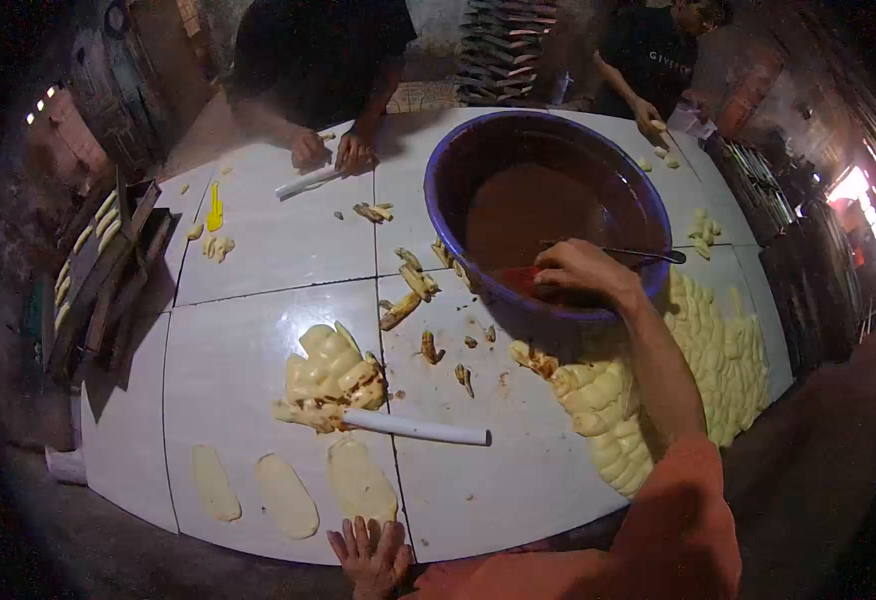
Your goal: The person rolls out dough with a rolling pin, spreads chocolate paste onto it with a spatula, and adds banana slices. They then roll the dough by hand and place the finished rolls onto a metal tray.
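My left hand [371,560] lies on the table's near edge with its fingers spread. Its fingertips touch the lower end of a flattened dough oval [360,480]; a second oval [288,497] and a third [216,484] lie to the left. My right hand [583,272] reaches over the near rim of a big purple basin [438,215] holding brown paste [533,210]. Its fingers are closed on a red tool [518,280], whose shape is mostly hidden. Beside that hand, a dark-handled utensil [653,254] rests across the basin's rim.
A white rolling pipe [418,427] touches a dough pile [323,368]. Many dough pieces [718,340] cover the right side. Brown-stained scraps [413,285] lie mid-table. A wooden rack [108,280] stands left. Two other people work across the table, one with a white pipe [308,182].
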A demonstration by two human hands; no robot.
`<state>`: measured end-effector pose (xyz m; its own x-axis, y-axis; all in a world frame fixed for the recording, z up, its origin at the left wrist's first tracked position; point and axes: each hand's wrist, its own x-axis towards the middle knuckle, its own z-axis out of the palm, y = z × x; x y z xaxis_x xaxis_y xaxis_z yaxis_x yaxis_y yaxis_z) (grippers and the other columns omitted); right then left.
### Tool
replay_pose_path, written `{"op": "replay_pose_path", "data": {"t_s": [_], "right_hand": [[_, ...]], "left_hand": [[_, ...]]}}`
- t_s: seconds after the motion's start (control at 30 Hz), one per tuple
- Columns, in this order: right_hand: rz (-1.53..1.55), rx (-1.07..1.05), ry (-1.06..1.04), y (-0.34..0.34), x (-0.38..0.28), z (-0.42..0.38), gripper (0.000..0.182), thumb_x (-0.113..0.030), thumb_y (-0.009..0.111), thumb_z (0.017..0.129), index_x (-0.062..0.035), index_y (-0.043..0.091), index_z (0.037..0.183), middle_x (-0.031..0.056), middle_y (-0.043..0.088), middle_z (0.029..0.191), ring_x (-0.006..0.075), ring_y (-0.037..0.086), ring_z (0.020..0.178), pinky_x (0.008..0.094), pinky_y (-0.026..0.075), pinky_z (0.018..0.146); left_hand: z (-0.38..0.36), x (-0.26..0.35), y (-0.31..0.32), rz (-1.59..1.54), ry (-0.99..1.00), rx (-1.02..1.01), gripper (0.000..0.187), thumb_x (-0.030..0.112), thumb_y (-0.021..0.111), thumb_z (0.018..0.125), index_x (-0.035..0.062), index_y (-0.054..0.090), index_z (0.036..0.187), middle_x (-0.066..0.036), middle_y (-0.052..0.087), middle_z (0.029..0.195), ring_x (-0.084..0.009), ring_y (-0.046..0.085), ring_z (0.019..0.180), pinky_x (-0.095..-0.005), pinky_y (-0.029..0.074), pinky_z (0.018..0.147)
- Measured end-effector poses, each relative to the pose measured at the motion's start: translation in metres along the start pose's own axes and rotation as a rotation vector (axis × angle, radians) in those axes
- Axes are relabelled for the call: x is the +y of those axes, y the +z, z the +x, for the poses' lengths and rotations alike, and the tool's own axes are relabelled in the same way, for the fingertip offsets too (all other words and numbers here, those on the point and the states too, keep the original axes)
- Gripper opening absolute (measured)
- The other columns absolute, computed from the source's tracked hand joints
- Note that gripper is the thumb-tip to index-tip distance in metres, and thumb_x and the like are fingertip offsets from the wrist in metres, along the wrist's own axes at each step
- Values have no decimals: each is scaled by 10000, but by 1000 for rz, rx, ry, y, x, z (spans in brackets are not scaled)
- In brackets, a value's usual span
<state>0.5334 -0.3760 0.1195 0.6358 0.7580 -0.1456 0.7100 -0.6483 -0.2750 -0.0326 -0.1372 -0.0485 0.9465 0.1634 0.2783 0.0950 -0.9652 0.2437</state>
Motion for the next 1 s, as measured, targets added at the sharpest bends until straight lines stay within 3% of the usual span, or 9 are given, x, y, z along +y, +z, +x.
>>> {"op": "replay_pose_path", "data": {"t_s": [0.1, 0.2, 0.33, 0.4, 0.7, 0.77, 0.8, 0.93, 1.0], "right_hand": [[234, -63, 31, -7, 17, -4, 391, -374, 729, 949, -35, 757, 1142, 155, 765, 925, 325, 721, 855, 440, 523, 758], [395, -248, 193, -4, 35, 1, 459, -462, 718, 958, -25, 767, 1089, 6, 643, 730, 133, 556, 685, 358, 437, 638], [675, -307, 173, 16, 67, 1, 476, -526, 717, 954, -61, 777, 1037, -24, 602, 678, 92, 499, 624, 331, 375, 578], [657, -357, 196, 13, 68, 0, 451, -539, 715, 961, -93, 768, 1008, -58, 577, 651, 66, 458, 587, 305, 338, 548], [774, -311, 322, -14, 26, -23, 384, -475, 717, 982, -96, 756, 1031, -78, 549, 641, 53, 437, 544, 282, 322, 511], [805, -300, 312, -9, 32, -23, 363, -453, 716, 988, -96, 755, 1033, -79, 548, 641, 53, 434, 538, 279, 324, 507], [827, -279, 320, -13, 26, -25, 367, -450, 718, 985, -88, 753, 1031, -74, 552, 643, 52, 437, 533, 279, 324, 499], [811, -217, 302, -17, 23, -32, 391, -452, 727, 975, -64, 747, 1019, -61, 554, 641, 44, 449, 520, 263, 313, 467], [757, -188, 308, -20, 17, -33, 378, -444, 739, 962, -74, 731, 1041, -56, 554, 661, 42, 450, 523, 252, 310, 458]], "left_hand": [[8, 6, -9, 75, -2, -84, 549, 489, 546, 1039, 204, 603, 1504, -190, 357, 1678, -426, 261, 1569, -667, 82, 1249], [11, 8, -10, 53, -10, -136, 531, 497, 505, 1052, 230, 608, 1499, -203, 381, 1662, -427, 251, 1573, -683, 67, 1242], [1, -1, -2, 22, 0, -166, 536, 464, 606, 1022, 238, 594, 1509, -209, 326, 1687, -450, 226, 1575, -697, 89, 1235], [-9, -9, 10, 55, -14, -180, 464, 536, 564, 1005, 327, 670, 1407, -221, 526, 1498, -467, 376, 1488, -743, 163, 1204], [12, 1, -7, 69, 17, -204, 452, 387, 710, 936, 345, 669, 1384, -214, 504, 1526, -478, 394, 1464, -760, 152, 1192], [12, 2, -8, 2, -22, -286, 594, 419, 747, 887, 391, 573, 1454, -236, 441, 1563, -510, 346, 1487, -787, 132, 1183], [15, 2, -10, -31, -8, -261, 616, 411, 747, 895, 261, 576, 1467, -237, 405, 1593, -515, 326, 1496, -789, 120, 1185], [14, 2, -18, -77, -136, -216, 702, 419, 739, 951, 26, 533, 1494, -224, 386, 1637, -491, 249, 1548, -783, 64, 1188], [9, -1, -17, -67, -174, -180, 697, 401, 739, 953, 18, 529, 1496, -226, 395, 1631, -484, 261, 1545, -781, 66, 1190]]}}
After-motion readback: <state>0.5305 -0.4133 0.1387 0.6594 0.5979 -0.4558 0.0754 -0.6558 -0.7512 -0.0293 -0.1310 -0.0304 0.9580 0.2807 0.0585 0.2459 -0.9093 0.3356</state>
